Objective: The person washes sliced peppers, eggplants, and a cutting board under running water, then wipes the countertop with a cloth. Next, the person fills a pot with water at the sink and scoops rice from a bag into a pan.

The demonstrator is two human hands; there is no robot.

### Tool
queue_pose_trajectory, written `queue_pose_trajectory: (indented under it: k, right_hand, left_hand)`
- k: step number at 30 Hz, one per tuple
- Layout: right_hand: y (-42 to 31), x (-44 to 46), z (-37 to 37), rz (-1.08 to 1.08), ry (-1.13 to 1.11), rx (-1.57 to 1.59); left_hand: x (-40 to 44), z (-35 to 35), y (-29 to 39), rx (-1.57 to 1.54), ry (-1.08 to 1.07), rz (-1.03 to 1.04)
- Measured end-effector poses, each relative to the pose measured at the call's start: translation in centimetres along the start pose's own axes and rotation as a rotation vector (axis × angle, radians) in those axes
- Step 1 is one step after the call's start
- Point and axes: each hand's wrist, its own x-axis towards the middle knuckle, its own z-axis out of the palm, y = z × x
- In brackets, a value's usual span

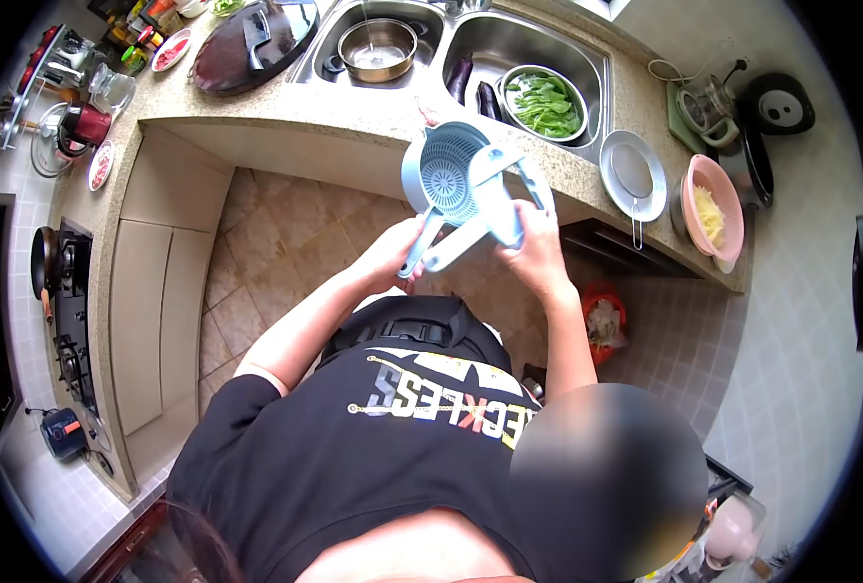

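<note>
My left hand (392, 249) is closed around the handle of a blue colander (448, 180), which is tilted so its slotted inside faces me. My right hand (533, 251) grips a pale blue plastic piece (492, 199) with bar-like arms, whose exact kind I cannot make out. This piece overlaps the colander's right side; whether the two are joined I cannot tell. Both are held in front of the counter edge, below the sink. Behind them, a steel bowl of green leaves (545, 105) and dark eggplants (461, 78) lie in the right basin.
A steel pot (378, 51) stands under the tap in the left basin. Right on the counter are a fine strainer (632, 177) and a pink basket of pale shreds (711, 209). A dark lid (254, 47) lies left; a gas stove (74, 311) is far left. A red bag (604, 325) sits below.
</note>
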Motion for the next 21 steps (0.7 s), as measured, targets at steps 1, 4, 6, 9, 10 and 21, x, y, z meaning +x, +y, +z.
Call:
queue_pose_trajectory:
  k: [1, 4, 6, 9, 10, 21]
  right_hand:
    - [0.4, -0.2, 0.0, 0.015, 0.121, 0.001]
    - [1.4, -0.9, -0.1, 0.136, 0.247, -0.053]
    - [1.0, -1.4, 0.1, 0.116, 0.22, -0.068]
    - [-0.3, -2.2, 1.6, -0.034, 0.135, -0.119]
    - [-0.9, -2.0, 1.8, -0.103, 0.09, -0.087]
    - [-1.3, -1.8, 3.2, -0.169, 0.006, -0.203]
  left_hand:
    - [-0.2, 0.2, 0.5, -0.043, -0.022, -0.024]
    - [-0.1, 0.1, 0.5, -0.025, -0.083, 0.011]
    - [-0.1, 0.5, 0.5, -0.017, -0.12, 0.028]
    - [-0.3, 1.6, 0.9, 0.011, -0.186, 0.029]
    - [-0.1, 1.7, 0.5, -0.036, -0.109, 0.0]
    - [1.2, 0.3, -2.4, 0.187, -0.096, 0.155]
